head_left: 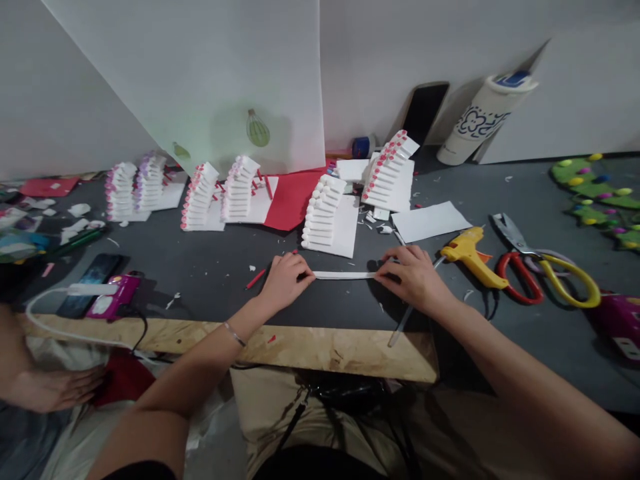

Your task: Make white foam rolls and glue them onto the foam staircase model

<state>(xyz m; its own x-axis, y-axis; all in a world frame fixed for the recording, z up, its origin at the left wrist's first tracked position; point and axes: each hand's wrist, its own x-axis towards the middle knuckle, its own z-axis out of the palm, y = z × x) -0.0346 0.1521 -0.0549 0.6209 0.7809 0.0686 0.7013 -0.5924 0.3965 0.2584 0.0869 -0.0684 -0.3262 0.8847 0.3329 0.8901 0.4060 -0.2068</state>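
Observation:
A narrow white strip, paper by its look [345,275], stretches level between my two hands, just above the dark tabletop. My left hand [287,283] pinches its left end between thumb and fingers. At the right end, my right hand [413,277] pinches it in the same way. Behind the strip stands a white stepped piece [320,220] made of stacked rolls with round white ends on a white card. A red pencil-like stick [255,279] lies beside my left hand. Close to my right hand rests a yellow glue gun [470,253] with a clear glue stick [401,327].
Red-handled and yellow-handled scissors [520,267] lie at the right. Further stepped pieces [200,197] with pink ends stand along the back. A white tumbler [480,120] leans near a phone [425,113]. At left are a purple power bank [114,297] and another person's hand [60,387].

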